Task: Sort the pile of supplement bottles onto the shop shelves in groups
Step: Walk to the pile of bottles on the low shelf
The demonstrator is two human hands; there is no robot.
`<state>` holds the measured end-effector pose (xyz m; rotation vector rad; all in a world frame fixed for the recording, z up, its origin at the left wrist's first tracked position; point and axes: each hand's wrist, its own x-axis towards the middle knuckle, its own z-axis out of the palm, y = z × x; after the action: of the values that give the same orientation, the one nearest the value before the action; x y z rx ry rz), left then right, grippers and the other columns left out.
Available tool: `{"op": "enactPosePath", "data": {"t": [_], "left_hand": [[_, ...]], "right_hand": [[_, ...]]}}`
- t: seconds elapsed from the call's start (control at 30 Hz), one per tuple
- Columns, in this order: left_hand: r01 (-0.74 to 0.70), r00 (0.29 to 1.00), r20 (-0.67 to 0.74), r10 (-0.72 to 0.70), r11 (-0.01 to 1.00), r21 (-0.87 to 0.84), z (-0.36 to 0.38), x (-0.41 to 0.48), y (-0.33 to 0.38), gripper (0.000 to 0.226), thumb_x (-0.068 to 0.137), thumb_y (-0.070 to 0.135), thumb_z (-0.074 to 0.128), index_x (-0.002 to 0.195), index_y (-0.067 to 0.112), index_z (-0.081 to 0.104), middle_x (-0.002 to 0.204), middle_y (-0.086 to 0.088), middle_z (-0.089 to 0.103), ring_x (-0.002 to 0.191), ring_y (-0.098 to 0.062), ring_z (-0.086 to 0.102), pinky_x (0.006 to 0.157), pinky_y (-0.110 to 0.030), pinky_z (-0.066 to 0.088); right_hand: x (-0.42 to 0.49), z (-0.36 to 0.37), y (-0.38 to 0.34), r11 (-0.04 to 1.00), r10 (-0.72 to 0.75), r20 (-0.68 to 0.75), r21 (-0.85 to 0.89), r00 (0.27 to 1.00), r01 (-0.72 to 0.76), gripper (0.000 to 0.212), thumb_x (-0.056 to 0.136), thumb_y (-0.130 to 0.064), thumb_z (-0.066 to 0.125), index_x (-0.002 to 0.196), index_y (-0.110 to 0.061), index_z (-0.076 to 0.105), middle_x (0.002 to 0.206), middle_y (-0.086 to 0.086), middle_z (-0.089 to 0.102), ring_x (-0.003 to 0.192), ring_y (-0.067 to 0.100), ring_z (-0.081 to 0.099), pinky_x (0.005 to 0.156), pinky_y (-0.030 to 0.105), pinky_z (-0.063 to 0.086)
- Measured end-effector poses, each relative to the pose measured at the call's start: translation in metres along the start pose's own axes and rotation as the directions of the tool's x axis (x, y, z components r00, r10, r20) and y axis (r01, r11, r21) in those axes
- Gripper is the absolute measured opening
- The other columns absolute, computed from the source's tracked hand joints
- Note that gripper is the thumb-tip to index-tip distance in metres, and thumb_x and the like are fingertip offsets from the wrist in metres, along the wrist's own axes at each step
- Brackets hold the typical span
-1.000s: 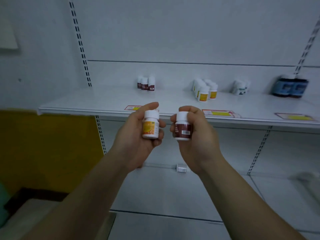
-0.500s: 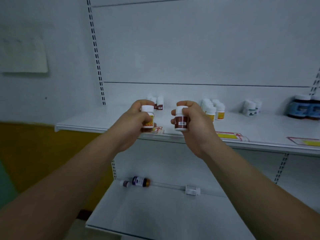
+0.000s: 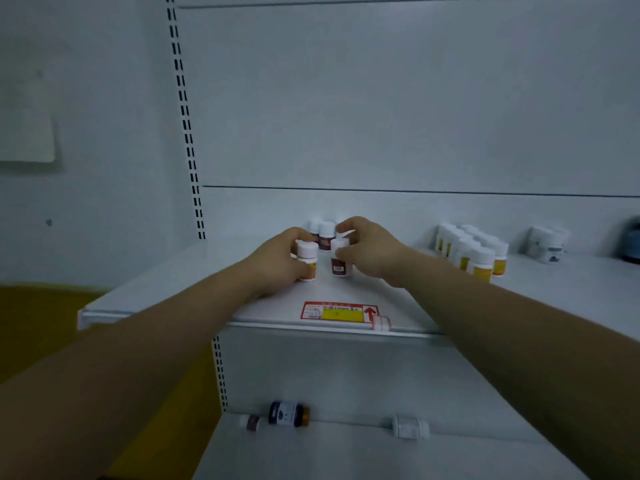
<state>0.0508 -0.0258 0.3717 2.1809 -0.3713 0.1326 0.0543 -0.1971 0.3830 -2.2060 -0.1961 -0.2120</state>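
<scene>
Curling round bottles on the white metal shelf (image 3: 194, 282), the left hand (image 3: 277, 261) is gripping a white-capped orange-labelled plastic bottle (image 3: 307, 258) and the right hand (image 3: 372, 252) a maroon-labelled plastic bottle (image 3: 339, 265), both upright, just nearer than the maroon bottle group (image 3: 325, 235). Caps are hiding contents. Half a second ago both were being held aloft at the shelf's near edge.

the left hand (image 3: 277, 261) holds a bottle with a yellow label (image 3: 307, 259) on the white shelf (image 3: 571, 289). the right hand (image 3: 372, 252) holds a dark red bottle (image 3: 338, 263) just beside it. more red bottles (image 3: 323, 233) stand behind. yellow bottles (image 3: 474, 252) stand to the right.
</scene>
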Motion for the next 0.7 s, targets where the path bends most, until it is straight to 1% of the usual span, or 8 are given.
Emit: {"op": "enactPosePath", "data": {"t": [0.1, 0.2, 0.27, 0.33, 0.43, 0.53, 0.63, 0.7], "left_hand": [[-0.044, 0.999, -0.01, 0.044, 0.998, -0.048, 0.005, 0.008, -0.01, 0.041, 0.082, 0.008, 0.07, 0.112, 0.028, 0.05, 0.096, 0.006, 0.056, 0.079, -0.008, 0.055, 0.071, -0.019, 0.045], [-0.074, 0.997, -0.009, 0.074, 0.997, -0.006, 0.006, 0.012, -0.015, 0.044, 0.083, 0.013, 0.07, 0.117, 0.03, 0.049, 0.097, 0.01, 0.055, 0.083, -0.006, 0.055, 0.071, -0.02, 0.044], [-0.086, 0.996, -0.009, 0.086, 0.996, 0.02, 0.007, 0.014, -0.017, 0.046, 0.084, 0.014, 0.07, 0.122, 0.029, 0.048, 0.097, 0.01, 0.054, 0.081, -0.004, 0.055, 0.073, -0.021, 0.043], [-0.095, 0.995, -0.011, 0.096, 0.994, 0.053, 0.008, 0.015, -0.017, 0.048, 0.084, 0.016, 0.07, 0.125, 0.028, 0.048, 0.101, 0.008, 0.055, 0.081, -0.002, 0.055, 0.076, -0.022, 0.043], [-0.086, 0.996, -0.016, 0.087, 0.993, 0.085, 0.008, 0.015, -0.016, 0.051, 0.084, 0.018, 0.07, 0.128, 0.029, 0.046, 0.104, 0.007, 0.054, 0.083, -0.003, 0.054, 0.08, -0.024, 0.041], [-0.08, 0.997, -0.013, 0.081, 0.992, 0.095, 0.008, 0.013, -0.014, 0.051, 0.084, 0.018, 0.069, 0.129, 0.028, 0.046, 0.104, 0.007, 0.054, 0.082, -0.003, 0.054, 0.08, -0.024, 0.041], [-0.072, 0.997, -0.015, 0.074, 0.993, 0.093, 0.008, 0.009, -0.011, 0.05, 0.084, 0.017, 0.07, 0.126, 0.028, 0.046, 0.099, 0.01, 0.053, 0.081, -0.002, 0.054, 0.078, -0.023, 0.041], [-0.05, 0.999, -0.016, 0.051, 0.996, 0.073, 0.007, 0.008, -0.009, 0.047, 0.083, 0.015, 0.071, 0.123, 0.029, 0.048, 0.097, 0.011, 0.054, 0.082, -0.002, 0.054, 0.077, -0.023, 0.043]], "right_hand": [[0.023, 0.005, 0.008, 0.978, -0.047, -0.038, -0.205, 0.998, 0.039, 0.042, 0.09, -0.016, 0.062, 0.13, -0.016, 0.046, 0.117, 0.006, 0.057, 0.096, 0.019, 0.053, 0.08, 0.026, 0.041], [0.041, 0.007, 0.015, 0.941, -0.108, -0.084, -0.329, 0.991, 0.075, 0.034, 0.089, -0.018, 0.062, 0.121, -0.014, 0.048, 0.113, 0.009, 0.059, 0.09, 0.021, 0.051, 0.074, 0.026, 0.036], [0.049, 0.009, 0.02, 0.936, -0.123, -0.108, -0.342, 0.987, 0.079, 0.03, 0.09, -0.02, 0.062, 0.116, -0.015, 0.048, 0.11, 0.009, 0.059, 0.088, 0.022, 0.051, 0.072, 0.026, 0.036], [0.054, 0.011, 0.023, 0.932, -0.136, -0.108, -0.351, 0.985, 0.091, 0.028, 0.091, -0.023, 0.061, 0.115, -0.015, 0.048, 0.11, 0.009, 0.06, 0.089, 0.022, 0.052, 0.073, 0.027, 0.037], [0.058, 0.013, 0.026, 0.903, -0.181, -0.099, -0.41, 0.979, 0.125, 0.03, 0.093, -0.024, 0.059, 0.118, -0.013, 0.047, 0.111, 0.012, 0.06, 0.089, 0.024, 0.051, 0.076, 0.029, 0.04], [0.057, 0.016, 0.029, 0.876, -0.208, -0.08, -0.458, 0.975, 0.149, 0.034, 0.093, -0.023, 0.058, 0.122, -0.013, 0.045, 0.113, 0.014, 0.06, 0.087, 0.023, 0.048, 0.074, 0.029, 0.038], [0.055, 0.017, 0.03, 0.859, -0.189, -0.063, -0.495, 0.98, 0.134, 0.037, 0.094, -0.021, 0.056, 0.128, -0.016, 0.041, 0.118, 0.014, 0.058, 0.088, 0.022, 0.047, 0.074, 0.03, 0.037], [0.052, 0.015, 0.026, 0.867, -0.16, -0.066, -0.487, 0.985, 0.108, 0.045, 0.092, -0.021, 0.058, 0.133, -0.019, 0.038, 0.121, 0.013, 0.056, 0.094, 0.024, 0.05, 0.076, 0.03, 0.038]]}}
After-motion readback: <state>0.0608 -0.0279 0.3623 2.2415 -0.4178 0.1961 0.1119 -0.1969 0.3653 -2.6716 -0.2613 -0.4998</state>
